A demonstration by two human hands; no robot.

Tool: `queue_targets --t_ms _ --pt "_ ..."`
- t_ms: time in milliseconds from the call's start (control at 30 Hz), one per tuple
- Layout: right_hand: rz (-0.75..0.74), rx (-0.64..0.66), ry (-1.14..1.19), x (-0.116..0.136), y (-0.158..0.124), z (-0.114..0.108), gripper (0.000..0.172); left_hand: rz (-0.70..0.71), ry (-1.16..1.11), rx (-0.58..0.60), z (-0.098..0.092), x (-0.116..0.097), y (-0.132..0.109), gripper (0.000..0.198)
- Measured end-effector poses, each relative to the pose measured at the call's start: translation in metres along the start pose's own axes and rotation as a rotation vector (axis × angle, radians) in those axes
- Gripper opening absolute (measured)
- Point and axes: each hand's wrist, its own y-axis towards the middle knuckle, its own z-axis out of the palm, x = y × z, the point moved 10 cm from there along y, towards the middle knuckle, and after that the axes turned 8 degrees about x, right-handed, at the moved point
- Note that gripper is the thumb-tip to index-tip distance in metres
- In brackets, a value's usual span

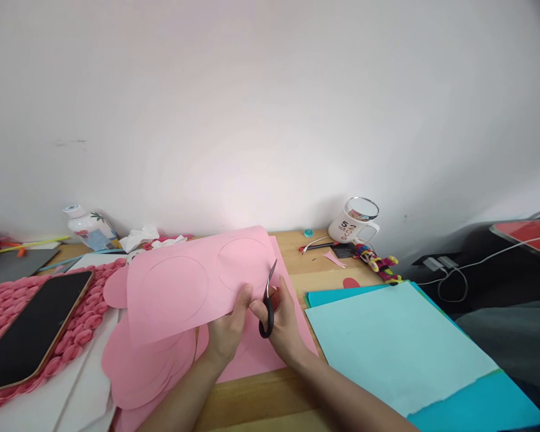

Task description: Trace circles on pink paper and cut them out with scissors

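Observation:
My left hand (pixel 230 327) pinches the lower edge of a pink paper sheet (pixel 211 273), thumb on top, and holds it raised off the table. Two circles are drawn on this sheet in thin dark lines. In my right hand (pixel 285 321) is a pair of scissors (pixel 269 300) with black handles, the blades pointing up at the sheet's right end. I cannot tell whether the blades are biting into the paper. Beneath lies another pink sheet (pixel 292 354), and to the left a pile of cut pink rounded paper pieces (pixel 144 366).
A phone (pixel 36 330) rests on a pink braided mat (pixel 83 321) at left. By the wall stand a tilted bottle (pixel 92 228) and a white mug (pixel 348 225). A small toy figure (pixel 378 263) lies near light-blue paper (pixel 396 348). White cables (pixel 454 273) run at right.

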Motion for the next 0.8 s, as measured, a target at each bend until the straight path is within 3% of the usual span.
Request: queue_targets --t_ms 233,467,800 --pt "-0.001 0.002 0.035 -0.004 0.001 -0.001 0.036 0.029 -0.011 0.076 0.007 -0.002 0.002 0.027" --pt "0.018 -0.027 -0.006 -0.004 0.0 -0.004 0.035 -0.021 -0.005 0.052 0.002 0.009 0.0 0.034" --pt "0.0 0.006 0.073 -0.006 0.001 -0.001 0.035 0.006 -0.023 0.064 0.005 -0.003 0.003 0.028"
